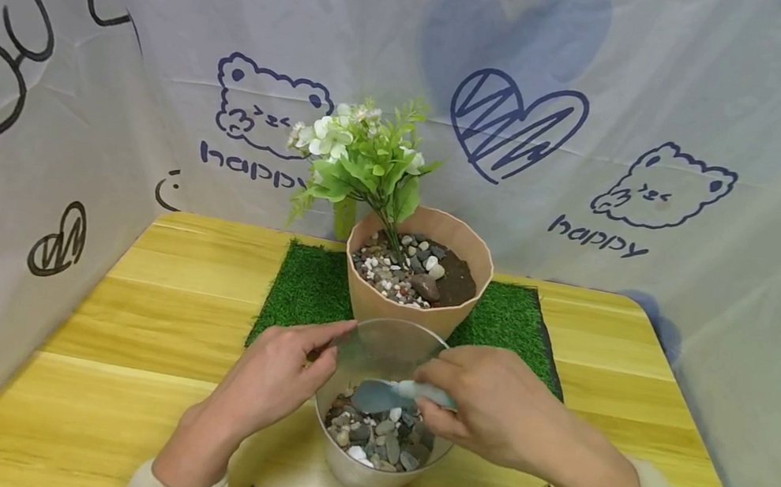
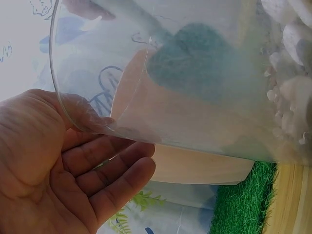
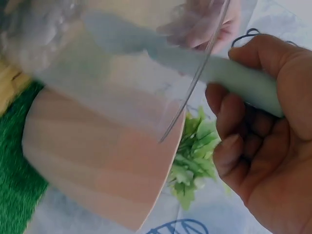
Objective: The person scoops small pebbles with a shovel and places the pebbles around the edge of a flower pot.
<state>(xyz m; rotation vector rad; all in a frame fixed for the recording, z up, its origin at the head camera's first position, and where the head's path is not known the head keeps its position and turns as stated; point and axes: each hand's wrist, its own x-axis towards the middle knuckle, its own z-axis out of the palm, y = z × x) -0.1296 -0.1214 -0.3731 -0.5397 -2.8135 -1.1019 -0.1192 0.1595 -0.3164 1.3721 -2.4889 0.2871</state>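
Observation:
A clear container (image 1: 381, 473) with mixed pebbles (image 1: 380, 437) in its bottom stands at the near middle of the table. My left hand (image 1: 288, 368) pinches its rim at the left; the left wrist view shows the thumb over the inside of the wall and the fingers outside. My right hand (image 1: 488, 401) grips the pale handle of a small blue-green trowel (image 1: 377, 397). Its blade is inside the container, just above the pebbles in the head view. Through the cloudy wall in the left wrist view, the trowel blade (image 2: 190, 63) looks blurred.
Behind the container stands a peach flowerpot (image 1: 421, 251) holding dark soil, stones and a leaning plant with white flowers (image 1: 364, 153). It sits on a green turf mat (image 1: 506, 327). The wooden table (image 1: 161, 315) is bordered by a printed white cloth (image 1: 398, 38).

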